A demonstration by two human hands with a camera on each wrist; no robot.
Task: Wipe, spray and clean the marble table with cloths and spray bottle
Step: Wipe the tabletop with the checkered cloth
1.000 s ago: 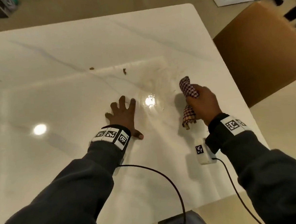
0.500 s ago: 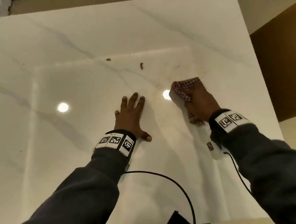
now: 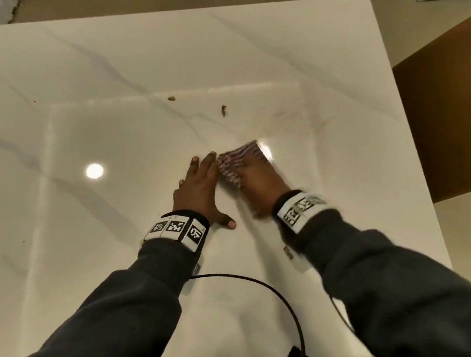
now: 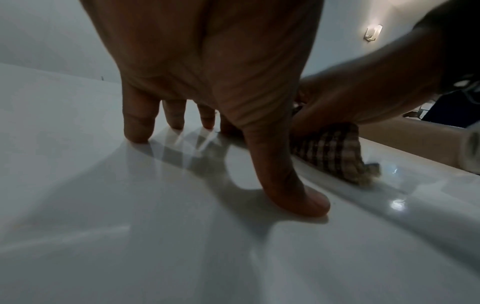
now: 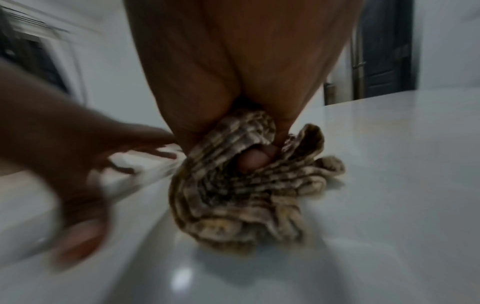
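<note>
Bunched checked cloth [image 3: 237, 164] gripped under right hand [image 3: 260, 185].
Lay just right of flat, spread left hand [image 3: 199, 192]; brown crumbs [image 3: 223, 110] farther out on marble table [image 3: 275, 50].

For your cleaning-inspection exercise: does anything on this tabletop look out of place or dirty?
Yes. Two small brown crumbs lie on the marble table, beyond the checked cloth, and faint brownish smears mark the surface further right.
</note>
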